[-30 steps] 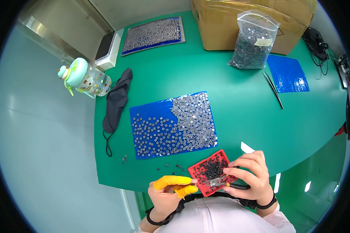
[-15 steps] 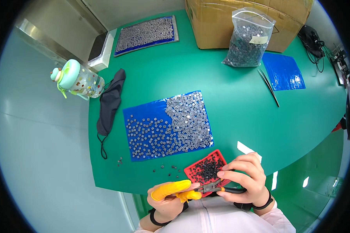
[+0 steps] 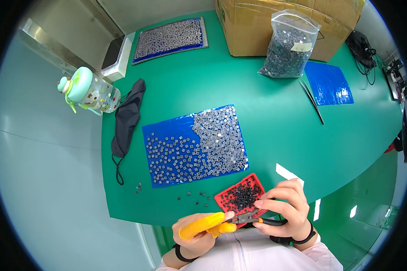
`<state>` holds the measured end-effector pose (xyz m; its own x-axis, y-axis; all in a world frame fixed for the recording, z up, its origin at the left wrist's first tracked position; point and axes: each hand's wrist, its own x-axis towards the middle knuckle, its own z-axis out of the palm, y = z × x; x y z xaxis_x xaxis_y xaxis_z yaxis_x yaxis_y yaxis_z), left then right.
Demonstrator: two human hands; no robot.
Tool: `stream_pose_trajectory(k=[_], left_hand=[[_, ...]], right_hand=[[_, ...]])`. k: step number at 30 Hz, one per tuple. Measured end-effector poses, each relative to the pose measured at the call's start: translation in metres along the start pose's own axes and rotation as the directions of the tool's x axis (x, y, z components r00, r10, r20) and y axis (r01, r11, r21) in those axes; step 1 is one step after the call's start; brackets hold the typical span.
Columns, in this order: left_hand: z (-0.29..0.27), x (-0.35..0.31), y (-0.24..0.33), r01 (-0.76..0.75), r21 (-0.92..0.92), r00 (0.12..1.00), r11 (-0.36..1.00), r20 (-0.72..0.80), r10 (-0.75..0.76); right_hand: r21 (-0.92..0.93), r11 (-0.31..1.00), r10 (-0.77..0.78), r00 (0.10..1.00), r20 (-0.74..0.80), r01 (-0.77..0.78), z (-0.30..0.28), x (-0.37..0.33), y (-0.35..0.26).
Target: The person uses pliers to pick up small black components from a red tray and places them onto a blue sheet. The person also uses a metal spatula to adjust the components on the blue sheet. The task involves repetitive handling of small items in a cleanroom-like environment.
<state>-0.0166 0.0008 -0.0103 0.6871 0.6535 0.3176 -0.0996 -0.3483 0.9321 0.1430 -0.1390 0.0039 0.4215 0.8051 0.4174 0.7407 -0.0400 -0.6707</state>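
Observation:
Black-handled pliers (image 3: 272, 221) with orange bands lie in my right hand (image 3: 290, 208), its fingers closed round the handles. The metal jaws point left to the fingertips of my left hand (image 3: 195, 234). Yellow finger covers sit on two of that hand's fingers. Its fingers are pinched together at the jaw tips; whatever is between them is too small to make out. Just beyond the pliers is a red tray (image 3: 219, 197) with many tiny black parts (image 3: 245, 195) in it. My right fingertips overlap its right side.
Small square grey pieces (image 3: 219, 140) cover much of a blue sheet (image 3: 167, 128). Loose bits (image 3: 201, 194) lie before it. Around are a black mask (image 3: 128, 118), a bottle (image 3: 95, 92), tweezers (image 3: 312, 102), a bag of parts (image 3: 288, 49) and a cardboard box (image 3: 244, 27).
My left hand has turned slightly and its yellow-covered fingers have shifted a little right, closer to the plier jaws. The right hand with the pliers has hardly moved.

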Motion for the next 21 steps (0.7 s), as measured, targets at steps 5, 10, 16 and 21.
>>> stream_pose_trajectory(k=[5, 10, 16, 21], left_hand=[[0.002, -0.003, -0.007, 0.243, -0.431, 0.97, 0.869, 0.088, -0.228], [-0.001, -0.002, -0.013, 0.136, -0.336, 0.985, 0.932, 0.145, -0.091], [0.003, -0.002, -0.012, 0.083, -0.342, 0.983, 0.936, 0.183, -0.021], [0.001, -0.001, -0.019, 0.065, -0.293, 0.966, 0.954, 0.259, 0.013]], right_hand=[[0.001, 1.0, 0.006, 1.0, -0.009, -0.006, -0.001, 0.002, -0.003], [-0.027, 1.0, -0.01, 1.0, 0.004, 0.01, 0.002, 0.001, -0.005], [-0.042, 0.998, -0.037, 0.999, 0.026, 0.038, 0.003, 0.003, -0.008], [-0.057, 0.998, -0.021, 0.999, 0.04, 0.023, 0.002, 0.001, -0.007]])
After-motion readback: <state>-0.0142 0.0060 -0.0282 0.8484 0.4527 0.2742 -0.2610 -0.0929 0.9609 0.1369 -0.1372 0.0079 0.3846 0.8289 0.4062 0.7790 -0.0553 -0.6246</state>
